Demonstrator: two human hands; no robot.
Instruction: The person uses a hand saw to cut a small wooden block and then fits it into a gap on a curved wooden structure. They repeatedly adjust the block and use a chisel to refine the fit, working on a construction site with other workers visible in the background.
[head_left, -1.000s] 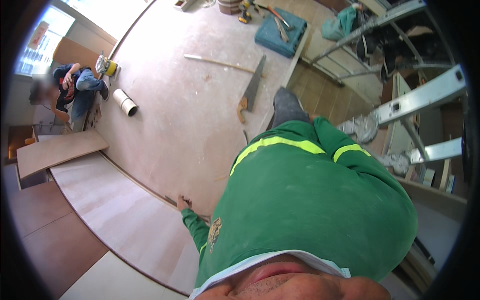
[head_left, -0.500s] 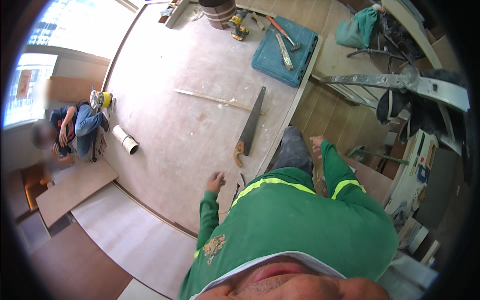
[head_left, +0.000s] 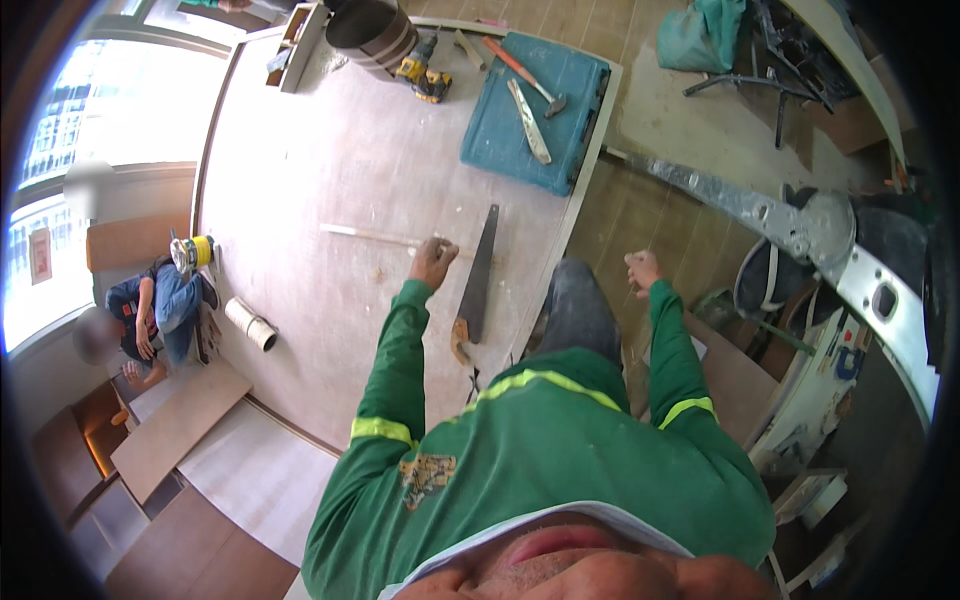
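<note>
My left hand (head_left: 433, 262) reaches out over the table, fingers loosely bent and apart, with nothing visible in it. It overlaps the thin wooden strip (head_left: 365, 235) in view; whether it touches it I cannot tell. Just right of this hand lies a handsaw (head_left: 480, 280), its wooden handle toward me. My right hand (head_left: 643, 270) hangs beside my knee over the floor, fingers half curled and empty. Farther off, a teal tool case (head_left: 495, 135) lies flat, with a hammer (head_left: 528, 76) and a whitish, flat strip (head_left: 530, 122) on its lid.
A yellow-black cordless drill (head_left: 425, 78) stands by a brown bucket (head_left: 372, 40). At left, a cream tube (head_left: 250, 323) lies near a yellow-banded power tool (head_left: 192, 252) and a crouching person (head_left: 165, 305). A metal ladder (head_left: 800, 228) spans the right side; boards (head_left: 180, 430) lie lower left.
My left hand has moved forward over the table, from near my body to the wooden strip. The view has shifted, and my right arm is stretched further forward.
</note>
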